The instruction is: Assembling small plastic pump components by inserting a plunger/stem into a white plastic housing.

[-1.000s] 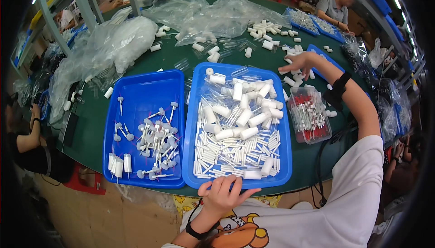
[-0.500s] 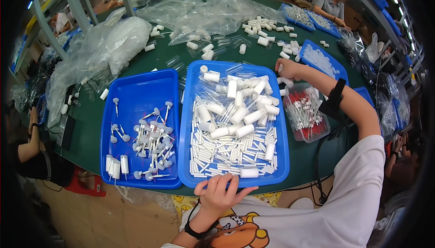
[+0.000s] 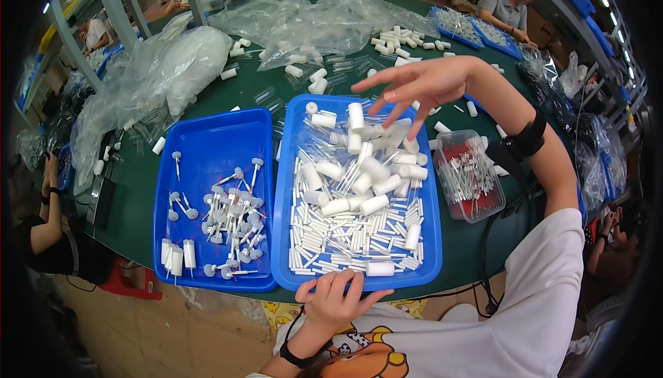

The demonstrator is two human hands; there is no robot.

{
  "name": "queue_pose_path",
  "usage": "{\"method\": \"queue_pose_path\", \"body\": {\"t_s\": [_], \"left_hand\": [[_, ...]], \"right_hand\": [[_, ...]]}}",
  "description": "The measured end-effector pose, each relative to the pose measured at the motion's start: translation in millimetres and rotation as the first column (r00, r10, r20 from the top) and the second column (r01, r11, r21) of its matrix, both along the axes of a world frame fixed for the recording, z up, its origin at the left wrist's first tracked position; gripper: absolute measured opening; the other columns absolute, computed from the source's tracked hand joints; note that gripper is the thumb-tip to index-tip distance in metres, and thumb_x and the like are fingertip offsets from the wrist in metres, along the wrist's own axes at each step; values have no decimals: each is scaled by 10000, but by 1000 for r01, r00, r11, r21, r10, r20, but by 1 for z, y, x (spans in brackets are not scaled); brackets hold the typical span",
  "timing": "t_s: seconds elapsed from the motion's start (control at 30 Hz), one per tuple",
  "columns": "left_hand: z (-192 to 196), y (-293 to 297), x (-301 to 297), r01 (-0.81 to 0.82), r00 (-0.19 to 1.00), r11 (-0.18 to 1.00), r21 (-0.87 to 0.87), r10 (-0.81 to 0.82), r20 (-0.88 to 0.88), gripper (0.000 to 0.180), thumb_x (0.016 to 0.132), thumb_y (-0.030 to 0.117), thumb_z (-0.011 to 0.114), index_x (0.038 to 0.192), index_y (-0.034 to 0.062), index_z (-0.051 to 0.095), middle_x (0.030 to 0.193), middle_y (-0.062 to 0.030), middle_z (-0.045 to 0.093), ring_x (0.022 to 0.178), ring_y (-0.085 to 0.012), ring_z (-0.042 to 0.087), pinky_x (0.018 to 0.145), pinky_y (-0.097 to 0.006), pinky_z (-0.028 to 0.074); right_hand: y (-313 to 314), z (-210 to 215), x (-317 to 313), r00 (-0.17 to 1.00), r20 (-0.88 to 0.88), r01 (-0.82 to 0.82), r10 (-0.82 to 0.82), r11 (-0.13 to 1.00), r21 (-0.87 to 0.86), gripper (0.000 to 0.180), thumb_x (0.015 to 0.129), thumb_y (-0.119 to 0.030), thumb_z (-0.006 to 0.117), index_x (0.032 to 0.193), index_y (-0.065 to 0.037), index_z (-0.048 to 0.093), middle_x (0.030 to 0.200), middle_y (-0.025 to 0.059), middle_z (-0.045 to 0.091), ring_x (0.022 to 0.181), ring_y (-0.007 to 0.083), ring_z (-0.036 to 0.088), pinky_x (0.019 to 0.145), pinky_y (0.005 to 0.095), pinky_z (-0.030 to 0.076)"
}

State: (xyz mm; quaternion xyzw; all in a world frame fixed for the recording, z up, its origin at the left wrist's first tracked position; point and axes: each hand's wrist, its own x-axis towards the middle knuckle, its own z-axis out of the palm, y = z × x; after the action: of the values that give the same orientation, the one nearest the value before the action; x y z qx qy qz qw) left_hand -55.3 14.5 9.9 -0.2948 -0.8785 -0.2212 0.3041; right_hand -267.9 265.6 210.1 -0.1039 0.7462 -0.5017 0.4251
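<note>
As the head view shows, the right hand (image 3: 423,86) spreads wide over the fuller blue tray (image 3: 282,229), where white rolls (image 3: 373,204) lie heaped; the left hand (image 3: 338,298) touches its near rim, grip unclear; low, gentle releases should limit scattering.

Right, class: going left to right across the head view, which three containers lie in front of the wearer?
Narrower blue tray with grey-headed pieces → wider blue tray heaped with white cylinders → clear box of thin white-tipped parts.
</note>
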Motion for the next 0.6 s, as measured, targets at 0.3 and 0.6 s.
{"method": "queue_pose_path", "body": {"t_s": [0.3, 0.6], "left_hand": [[2, 3, -2, 18, 1000, 1000, 25, -18, 15, 494, 611, 598, 741, 753, 137, 634, 768, 50, 556, 714, -112, 486, 791, -365, 212], [7, 1, -2, 8, 999, 999, 34, -9, 32, 450, 659, 592, 716, 718, 155, 627, 718, 58, 541, 679, -71, 471, 775, -325, 212]], "right_hand": [[65, -116, -136, 650, -660, 260, 377, 706, 659, 922, 726, -553, 681, 1436, -181, 225, 1295, 284, 376, 1165, 398, 453, 967, 436, 389], [-17, -161, -172, 606, -734, 512, 308, 556, 655, 783, 721, -730, 511, 1368, -339, 310, 1366, 173, 328, 1247, 430, 324, 947, 598, 323]]}}
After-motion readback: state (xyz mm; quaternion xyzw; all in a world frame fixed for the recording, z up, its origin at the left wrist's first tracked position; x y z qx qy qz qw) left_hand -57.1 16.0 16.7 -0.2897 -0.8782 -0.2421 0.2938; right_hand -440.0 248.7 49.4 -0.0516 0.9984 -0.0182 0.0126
